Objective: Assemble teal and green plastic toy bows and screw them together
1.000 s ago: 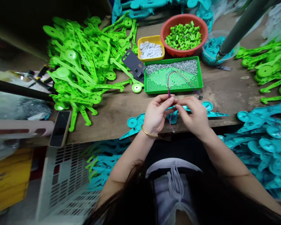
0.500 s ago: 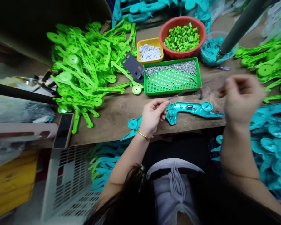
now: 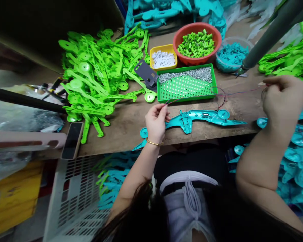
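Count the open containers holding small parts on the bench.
4: green tray in front; yellow tray and red bowl behind it; clear tub to the bowl's right. Others may be hidden.

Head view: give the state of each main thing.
Left hand: closed on wires
Right hand: closed on wires
Wires: strung between both hands, looped
Turquoise part: lying hollow side up
Green tray: open, partly filled with metal pieces
Red bowl: open, green pieces inside
Yellow tray: open, white pieces inside
Clear tub: open, turquoise pieces inside
Phone: face up, dark
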Available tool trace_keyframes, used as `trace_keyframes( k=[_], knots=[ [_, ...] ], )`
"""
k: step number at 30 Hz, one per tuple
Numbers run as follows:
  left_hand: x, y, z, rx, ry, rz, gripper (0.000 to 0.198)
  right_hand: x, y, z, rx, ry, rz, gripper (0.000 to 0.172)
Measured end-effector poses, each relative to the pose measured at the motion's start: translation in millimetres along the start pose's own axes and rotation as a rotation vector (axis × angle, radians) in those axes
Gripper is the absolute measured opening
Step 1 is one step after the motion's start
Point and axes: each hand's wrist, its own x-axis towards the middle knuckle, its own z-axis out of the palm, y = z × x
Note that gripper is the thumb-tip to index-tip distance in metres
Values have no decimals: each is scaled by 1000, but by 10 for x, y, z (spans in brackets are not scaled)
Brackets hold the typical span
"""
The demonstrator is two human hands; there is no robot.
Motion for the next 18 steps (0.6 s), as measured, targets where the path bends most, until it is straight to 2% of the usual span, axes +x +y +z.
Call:
trace_keyframes(
  k=[3,5,6,8,10,14,16,18],
  knots=[
    [39,84,5,-210,-57,-221,12,-105,-46,-104,180,22,-54,41],
    [51,137,30,-367,-100,-365,23,-160,-35,-116,166,-29,-39,40],
    [58,154,43,-428,-93,-388,27,-171,-9,-103,133,-57,-35,39],
    [80,163,52,-511,-30,-357,32,-145,88,-55,39,-81,-19,37],
    [119,150,22,-530,47,-291,33,-49,221,-5,-107,-67,69,37],
    [182,91,-95,-400,149,-163,27,169,403,-18,-371,-101,286,45],
    [155,50,-101,-332,155,-63,18,149,330,-101,-351,-110,244,56],
    [73,7,-39,-272,114,23,12,-9,91,-212,-244,-36,103,62]
  ],
)
